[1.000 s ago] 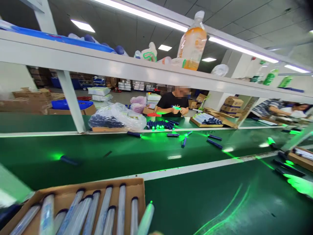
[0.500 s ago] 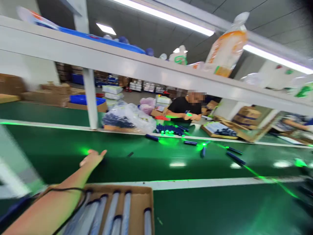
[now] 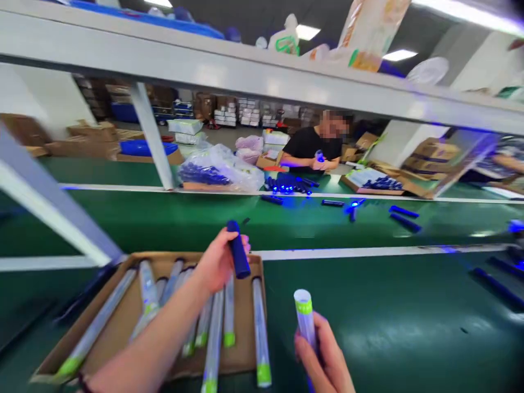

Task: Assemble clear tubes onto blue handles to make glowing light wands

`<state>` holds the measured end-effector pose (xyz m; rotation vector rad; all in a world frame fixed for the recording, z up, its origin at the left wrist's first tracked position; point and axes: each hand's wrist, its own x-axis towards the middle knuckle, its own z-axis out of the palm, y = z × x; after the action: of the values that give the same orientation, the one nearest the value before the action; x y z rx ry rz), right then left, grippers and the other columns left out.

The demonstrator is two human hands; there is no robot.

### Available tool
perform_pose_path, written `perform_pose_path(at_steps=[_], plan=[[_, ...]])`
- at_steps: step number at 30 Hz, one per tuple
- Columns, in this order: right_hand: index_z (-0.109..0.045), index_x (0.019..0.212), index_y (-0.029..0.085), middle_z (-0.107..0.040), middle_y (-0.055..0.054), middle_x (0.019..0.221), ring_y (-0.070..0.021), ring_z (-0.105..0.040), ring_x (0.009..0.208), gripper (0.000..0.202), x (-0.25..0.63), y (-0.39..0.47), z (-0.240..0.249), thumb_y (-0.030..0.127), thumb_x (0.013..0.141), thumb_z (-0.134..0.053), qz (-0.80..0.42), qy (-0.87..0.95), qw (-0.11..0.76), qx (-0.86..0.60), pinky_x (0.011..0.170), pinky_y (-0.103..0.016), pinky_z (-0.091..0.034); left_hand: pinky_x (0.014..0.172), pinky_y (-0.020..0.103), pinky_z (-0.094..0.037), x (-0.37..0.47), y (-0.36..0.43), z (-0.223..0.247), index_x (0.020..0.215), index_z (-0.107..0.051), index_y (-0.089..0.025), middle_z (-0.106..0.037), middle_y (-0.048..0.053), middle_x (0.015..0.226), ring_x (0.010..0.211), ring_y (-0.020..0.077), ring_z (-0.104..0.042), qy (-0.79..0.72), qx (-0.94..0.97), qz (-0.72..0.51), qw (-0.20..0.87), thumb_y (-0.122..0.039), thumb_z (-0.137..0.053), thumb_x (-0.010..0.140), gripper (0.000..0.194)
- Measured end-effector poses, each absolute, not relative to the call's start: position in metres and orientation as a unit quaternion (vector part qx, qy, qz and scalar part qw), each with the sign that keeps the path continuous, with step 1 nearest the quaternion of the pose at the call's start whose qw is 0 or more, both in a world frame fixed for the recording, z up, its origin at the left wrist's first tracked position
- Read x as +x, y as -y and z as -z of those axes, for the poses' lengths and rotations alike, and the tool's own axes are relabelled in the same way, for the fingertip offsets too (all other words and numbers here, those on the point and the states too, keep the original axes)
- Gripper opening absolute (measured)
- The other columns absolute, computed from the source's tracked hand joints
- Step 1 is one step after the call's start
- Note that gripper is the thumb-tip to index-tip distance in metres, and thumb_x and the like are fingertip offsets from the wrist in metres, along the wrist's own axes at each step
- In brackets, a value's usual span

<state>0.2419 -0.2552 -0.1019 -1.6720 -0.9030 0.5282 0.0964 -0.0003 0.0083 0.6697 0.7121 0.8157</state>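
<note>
My left hand is closed around a short dark blue cylinder, held tilted above the right rear part of a cardboard tray. Several clear tubes with green ends, such as one at the tray's right side, lie in that tray. At the lower middle, my right hand grips a pale tube with a green band and an open white top, pointing upward. The two hands are apart, with the right one nearer to me.
Dark blue cylinders lie on the green conveyor ahead, some glowing blue. A person in black works across it. A white shelf beam crosses above; a slanted post stands left.
My left hand has come back from the conveyor at the left and now holds the blue cylinder. My right hand has come into view with the pale tube. The glow has turned from green to blue.
</note>
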Motion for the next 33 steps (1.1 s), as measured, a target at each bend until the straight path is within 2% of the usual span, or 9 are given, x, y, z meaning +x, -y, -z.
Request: perform_pose_path(at_steps=[5,13,16,20,24,27,29,31,33], plan=[[-0.068,0.124,0.025,-0.063,0.001,0.088,-0.0142,-0.054,0.066,0.048,0.226,0.255,0.07,0.06,0.092,-0.078,-0.421,0.353,0.597,-0.585,0.06,-0.025,-0.049,0.039,0.013,-0.038,0.089,0.087,0.012,0.084,-0.055,-0.016,-0.051,-0.003,0.074,0.053,0.0056,-0.044,-0.236,0.244,-0.32,0.885,-0.041,-0.073,0.096,0.033],[-0.067,0.13,0.026,-0.062,-0.001,0.094,-0.015,-0.05,0.069,0.055,0.226,0.268,0.064,0.066,0.093,-0.074,-0.468,0.353,0.562,-0.584,0.059,-0.026,-0.046,0.047,0.017,-0.049,0.071,0.149,0.042,0.12,-0.057,-0.02,-0.066,0.002,0.091,0.063,0.0099,-0.055,-0.284,0.305,-0.325,0.849,-0.055,-0.082,0.089,0.053],[-0.07,0.121,0.024,-0.059,0.002,0.089,-0.013,-0.046,0.066,0.052,0.214,0.271,0.063,0.061,0.086,-0.084,-0.485,0.354,0.557,-0.573,0.058,-0.025,-0.042,0.053,0.019,-0.051,0.079,0.153,0.038,0.113,-0.059,-0.02,-0.064,0.0,0.088,0.064,0.0097,-0.058,-0.333,0.243,-0.378,0.829,-0.053,-0.086,0.086,0.051],[-0.068,0.122,0.025,-0.068,0.001,0.094,-0.0161,-0.057,0.077,0.054,0.188,0.258,0.061,0.047,0.079,-0.093,-0.472,0.377,0.597,-0.528,0.071,-0.027,-0.048,0.064,0.02,-0.053,0.096,0.152,0.032,0.106,-0.057,-0.022,-0.06,-0.004,0.085,0.071,0.01,-0.06,-0.341,0.18,-0.444,0.809,-0.046,-0.096,0.075,0.056],[-0.065,0.124,0.019,-0.07,0.001,0.074,-0.0129,-0.057,0.056,0.059,0.175,0.244,0.064,0.052,0.081,-0.091,-0.499,0.293,0.629,-0.52,0.054,-0.024,-0.046,0.07,0.023,-0.052,0.096,0.153,0.029,0.115,-0.058,-0.025,-0.06,-0.003,0.09,0.078,0.0123,-0.061,-0.291,0.279,-0.394,0.826,-0.06,-0.084,0.085,0.053],[-0.061,0.128,0.016,-0.058,0.007,0.051,-0.01,-0.045,0.038,0.071,0.175,0.244,0.071,0.067,0.083,-0.083,-0.537,0.267,0.612,-0.515,0.041,-0.02,-0.034,0.086,0.029,-0.053,0.082,0.15,0.033,0.127,-0.057,-0.027,-0.066,0.002,0.109,0.099,0.0186,-0.064,-0.291,0.403,-0.336,0.8,-0.058,-0.078,0.091,0.052],[-0.065,0.123,0.016,-0.058,0.006,0.053,-0.0099,-0.046,0.039,0.069,0.181,0.247,0.072,0.068,0.081,-0.084,-0.508,0.28,0.609,-0.541,0.042,-0.021,-0.035,0.097,0.031,-0.05,0.068,0.145,0.034,0.138,-0.054,-0.029,-0.065,0.005,0.124,0.114,0.0218,-0.061,-0.289,0.489,-0.314,0.761,-0.055,-0.073,0.095,0.054],[-0.069,0.121,0.018,-0.06,0.005,0.063,-0.0108,-0.051,0.047,0.061,0.195,0.249,0.065,0.061,0.081,-0.088,-0.439,0.295,0.62,-0.58,0.048,-0.023,-0.04,0.093,0.03,-0.051,0.053,0.137,0.032,0.143,-0.052,-0.032,-0.065,0.004,0.124,0.108,0.0208,-0.061,-0.298,0.574,-0.259,0.718,-0.055,-0.065,0.1,0.051],[-0.071,0.124,0.022,-0.061,0.005,0.071,-0.0113,-0.052,0.056,0.053,0.214,0.248,0.054,0.049,0.083,-0.091,-0.375,0.323,0.627,-0.602,0.054,-0.024,-0.044,0.075,0.027,-0.05,0.04,0.129,0.026,0.14,-0.056,-0.034,-0.067,0.002,0.113,0.087,0.0176,-0.059,-0.308,0.649,-0.143,0.681,-0.056,-0.063,0.101,0.046]])
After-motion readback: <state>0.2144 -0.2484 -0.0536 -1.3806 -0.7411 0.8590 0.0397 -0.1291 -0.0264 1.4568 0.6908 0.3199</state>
